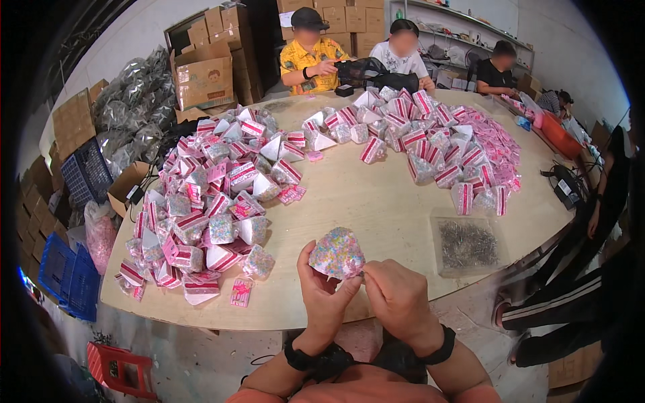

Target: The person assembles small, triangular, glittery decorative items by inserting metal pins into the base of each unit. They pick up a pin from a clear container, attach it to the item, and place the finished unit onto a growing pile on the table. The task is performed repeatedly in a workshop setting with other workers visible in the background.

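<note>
A cake-slice toy (338,252) with a top covered in pastel sprinkle-like beads is held up above the table's near edge. My left hand (324,302) wraps around it from the left and below, thumb along its lower side. My right hand (402,299) is closed in a pinch at the toy's lower right corner; whatever lies between those fingertips is too small to make out. To the left spreads a big heap of similar cake-slice toys (243,178) with white and pink layered sides. A pink printed card (241,292) lies at the near edge of that heap.
A clear tray (437,245) of small metal pieces (468,243) sits to the right. Farther back are more cake-slice toys (416,138) and a pile of pink cards (494,144). People sit at the far side of the table (336,195); someone's dark-trousered legs (557,305) are at the right.
</note>
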Demonstrator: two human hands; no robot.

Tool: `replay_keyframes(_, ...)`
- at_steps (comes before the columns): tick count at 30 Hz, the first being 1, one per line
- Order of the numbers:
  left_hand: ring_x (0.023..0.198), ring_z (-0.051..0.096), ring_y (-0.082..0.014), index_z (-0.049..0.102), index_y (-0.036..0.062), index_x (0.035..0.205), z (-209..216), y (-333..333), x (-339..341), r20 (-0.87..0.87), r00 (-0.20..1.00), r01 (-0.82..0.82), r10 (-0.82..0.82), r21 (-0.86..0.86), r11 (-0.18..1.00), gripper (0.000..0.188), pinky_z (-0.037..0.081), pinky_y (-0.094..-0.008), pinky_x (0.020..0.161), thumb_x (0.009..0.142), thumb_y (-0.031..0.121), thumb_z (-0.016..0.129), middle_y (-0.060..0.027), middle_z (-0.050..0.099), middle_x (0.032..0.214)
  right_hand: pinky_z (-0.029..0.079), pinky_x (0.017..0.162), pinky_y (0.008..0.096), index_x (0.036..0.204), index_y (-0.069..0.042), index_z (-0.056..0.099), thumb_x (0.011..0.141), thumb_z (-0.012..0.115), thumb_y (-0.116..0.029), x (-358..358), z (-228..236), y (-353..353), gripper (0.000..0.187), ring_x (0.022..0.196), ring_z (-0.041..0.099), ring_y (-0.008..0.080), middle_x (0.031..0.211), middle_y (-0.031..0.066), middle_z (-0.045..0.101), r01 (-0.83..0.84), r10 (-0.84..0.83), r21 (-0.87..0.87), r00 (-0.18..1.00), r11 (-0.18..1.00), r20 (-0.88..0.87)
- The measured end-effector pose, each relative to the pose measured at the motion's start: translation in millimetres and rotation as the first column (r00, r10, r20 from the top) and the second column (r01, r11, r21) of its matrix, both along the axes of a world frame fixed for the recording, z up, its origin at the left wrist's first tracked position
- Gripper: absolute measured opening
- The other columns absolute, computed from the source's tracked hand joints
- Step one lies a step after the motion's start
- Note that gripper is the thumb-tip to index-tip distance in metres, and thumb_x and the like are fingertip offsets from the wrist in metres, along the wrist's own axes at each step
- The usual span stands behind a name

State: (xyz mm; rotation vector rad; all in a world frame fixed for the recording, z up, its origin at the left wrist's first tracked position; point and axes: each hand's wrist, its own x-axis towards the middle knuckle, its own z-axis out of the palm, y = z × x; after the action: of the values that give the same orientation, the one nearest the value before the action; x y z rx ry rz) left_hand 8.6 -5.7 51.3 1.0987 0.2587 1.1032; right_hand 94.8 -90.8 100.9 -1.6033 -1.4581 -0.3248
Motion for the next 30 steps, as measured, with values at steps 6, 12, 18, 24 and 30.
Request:
replay_keyframes(6,0.110,0.044,-0.0215,0.018,0.0046,0.131,-3,0,0,-0.012,0.999,-0.039,0.040,0.046,0.998,0.082,0.041,-0.0354,0.092,0.069,-0.001,0.071,-0.0127,0.037,0.120,0.044,0.050,0.0356,0.083,0.000,0.058,0.071,0.059,0.003,0,-2,1,0.012,0.059,0.056,0.0288,0.067,0.0134,0.056,0.008,-0.008,0.014,1.000,1.000,0.005)
replay_keyframes(12,0.110,0.044,-0.0209,0.018,0.0033,0.131,-4,-1,2,-0.043,0.991,-0.121,0.129,0.155,0.981,0.083,0.041,-0.0345,0.092,0.068,-0.002,0.071,-0.0125,0.037,0.119,0.043,0.048,0.0359,0.081,0.000,0.057,0.071,0.058,0.003,0,-2,0,0.010,0.056,0.055,0.0280,0.064,0.0125,0.054,0.039,-0.039,-0.008,0.999,0.999,0.037)
replay_keyframes(18,0.107,0.046,-0.0208,0.017,0.0012,0.131,-7,-1,4,-0.107,0.970,-0.188,0.220,0.252,0.949,0.083,0.042,-0.0334,0.090,0.068,-0.001,0.072,-0.0137,0.037,0.118,0.043,0.048,0.0355,0.080,0.001,0.057,0.071,0.058,0.004,2,-5,0,0.009,0.056,0.055,0.0279,0.065,0.0125,0.054,0.059,-0.058,-0.019,0.997,0.998,0.052)
replay_keyframes(24,0.103,0.048,-0.0204,0.018,-0.0006,0.130,-9,-3,6,-0.155,0.950,-0.213,0.271,0.313,0.926,0.083,0.043,-0.0324,0.086,0.067,0.001,0.073,-0.0145,0.038,0.117,0.043,0.049,0.0357,0.081,0.001,0.057,0.072,0.058,0.003,5,-6,-1,0.009,0.058,0.055,0.0284,0.066,0.0129,0.055,0.068,-0.068,-0.001,0.997,0.998,0.039)
replay_keyframes(30,0.100,0.049,-0.0187,0.022,-0.0031,0.129,-15,-2,6,-0.215,0.906,-0.271,0.364,0.365,0.891,0.083,0.044,-0.0307,0.082,0.065,0.006,0.075,-0.0145,0.038,0.116,0.044,0.051,0.0317,0.083,0.002,0.054,0.075,0.057,0.002,10,-11,3,0.008,0.057,0.056,0.0235,0.067,0.0124,0.055,0.030,-0.030,0.006,0.998,1.000,0.053)
